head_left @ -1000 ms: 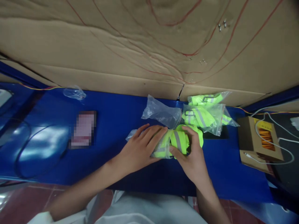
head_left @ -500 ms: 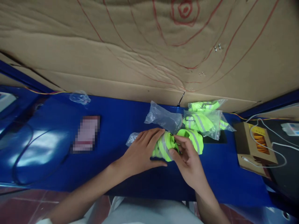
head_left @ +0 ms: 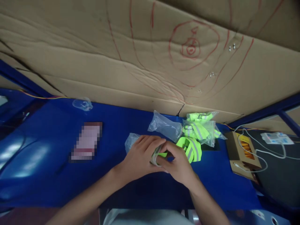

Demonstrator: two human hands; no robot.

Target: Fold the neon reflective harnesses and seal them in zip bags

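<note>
My left hand (head_left: 138,157) is wrapped round a clear plastic bag (head_left: 130,142), whose far end sticks out to the left beyond my knuckles. Between my two hands shows a bit of neon-yellow reflective strap (head_left: 162,154), mostly hidden by my fingers. The thumb and fingers of my right hand (head_left: 180,162) are curled at the bag's mouth and pinch its edge beside the strap. Just past my right hand another loose reflective strap (head_left: 194,150) lies coiled on the blue table (head_left: 117,125).
Behind my hands lie an empty plastic bag (head_left: 165,126) and several bagged straps (head_left: 199,129). A phone-like pixelated object (head_left: 86,142) and crumpled plastic (head_left: 83,104) are on the left. An open cardboard box (head_left: 241,151) with white cables stands right. A cardboard wall (head_left: 93,68) rises behind.
The strap between my hands, widely visible before, is now mostly covered. My right hand has moved left against my left hand, its fingers at the bag's mouth. The camera view has tilted upward.
</note>
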